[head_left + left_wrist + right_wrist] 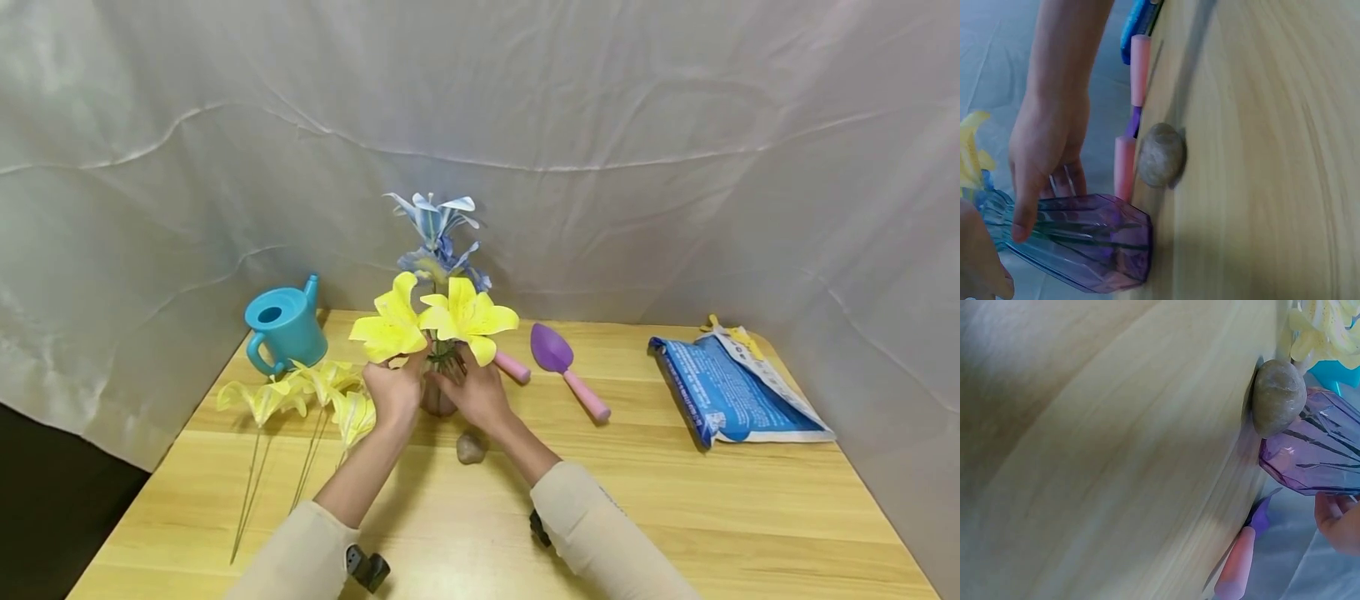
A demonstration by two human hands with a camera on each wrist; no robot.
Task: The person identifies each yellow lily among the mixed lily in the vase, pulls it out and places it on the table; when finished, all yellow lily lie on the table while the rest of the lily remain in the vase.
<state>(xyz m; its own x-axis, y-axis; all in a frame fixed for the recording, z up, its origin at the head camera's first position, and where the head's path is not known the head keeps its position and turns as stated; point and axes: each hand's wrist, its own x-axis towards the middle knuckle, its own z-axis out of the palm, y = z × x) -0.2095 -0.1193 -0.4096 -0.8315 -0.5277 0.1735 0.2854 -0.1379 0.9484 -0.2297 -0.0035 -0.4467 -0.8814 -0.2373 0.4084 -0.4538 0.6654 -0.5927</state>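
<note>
A faceted purple-and-teal glass vase stands on the table with green stems inside. My right hand grips it near the neck; in the left wrist view the thumb crosses its near side and the fingers lie behind. My left hand is at the vase mouth, its curled fingers at the stem of the left yellow lily; the blooms partly hide the fingertips. A second yellow lily leans right above my right hand. Blue lilies rise behind them. A smooth brown stone lies just in front of the vase.
Several yellow lilies lie at the left, by a blue watering can. Right of the vase are a purple trowel with a pink handle and another pink handle. A blue-and-white bag lies far right. Grey cloth hangs behind.
</note>
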